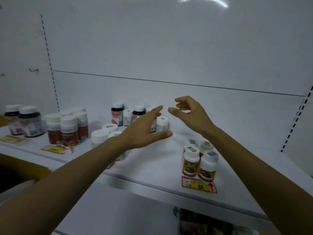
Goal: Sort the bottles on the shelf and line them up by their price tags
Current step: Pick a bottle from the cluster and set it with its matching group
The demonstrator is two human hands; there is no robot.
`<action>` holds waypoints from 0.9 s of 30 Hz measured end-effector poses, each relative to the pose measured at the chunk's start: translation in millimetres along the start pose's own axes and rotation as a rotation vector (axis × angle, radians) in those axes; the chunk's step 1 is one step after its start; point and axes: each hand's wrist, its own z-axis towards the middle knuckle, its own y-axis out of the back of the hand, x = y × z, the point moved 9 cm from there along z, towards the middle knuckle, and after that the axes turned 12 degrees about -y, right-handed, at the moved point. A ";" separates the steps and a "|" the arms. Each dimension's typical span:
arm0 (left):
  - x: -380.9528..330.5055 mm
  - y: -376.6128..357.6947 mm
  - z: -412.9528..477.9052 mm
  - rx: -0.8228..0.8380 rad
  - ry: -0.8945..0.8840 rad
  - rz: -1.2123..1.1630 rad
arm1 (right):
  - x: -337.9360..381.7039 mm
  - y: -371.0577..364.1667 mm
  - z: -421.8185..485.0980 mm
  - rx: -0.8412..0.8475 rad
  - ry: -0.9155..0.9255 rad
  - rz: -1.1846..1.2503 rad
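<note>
Both my hands hover over a white shelf (152,168), empty, fingers spread. My left hand (144,131) reaches toward a loose cluster of small bottles (128,116) at the shelf's back middle, partly covering them. My right hand (188,112) is just right of that cluster, above bare shelf. Several orange-labelled white-capped bottles (199,160) stand in a tight group at the front right, behind a red and yellow price tag (199,184) reading 88. White-capped bottles (101,136) sit under my left wrist. Red-brown bottles (67,129) stand left, behind a yellow tag (54,149).
Two dark bottles (23,121) stand at the far left behind another tag (11,139). The white back panel (169,56) closes the shelf. Slotted uprights (294,119) run along the right side. A lower shelf with packaged goods (203,223) shows below.
</note>
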 end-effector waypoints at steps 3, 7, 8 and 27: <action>23.2 49.6 2.6 -0.002 -0.061 0.082 | 32.4 -40.7 22.4 0.019 -0.016 -0.034; 72.5 98.1 -8.7 0.117 -0.081 0.288 | 47.8 -98.7 62.2 0.048 -0.115 -0.115; 83.5 106.3 -12.0 0.133 -0.088 0.310 | 48.7 -110.9 72.3 0.036 -0.128 -0.145; 152.7 33.4 47.9 0.367 -0.184 0.127 | -102.5 -134.0 140.8 0.264 -0.549 -0.946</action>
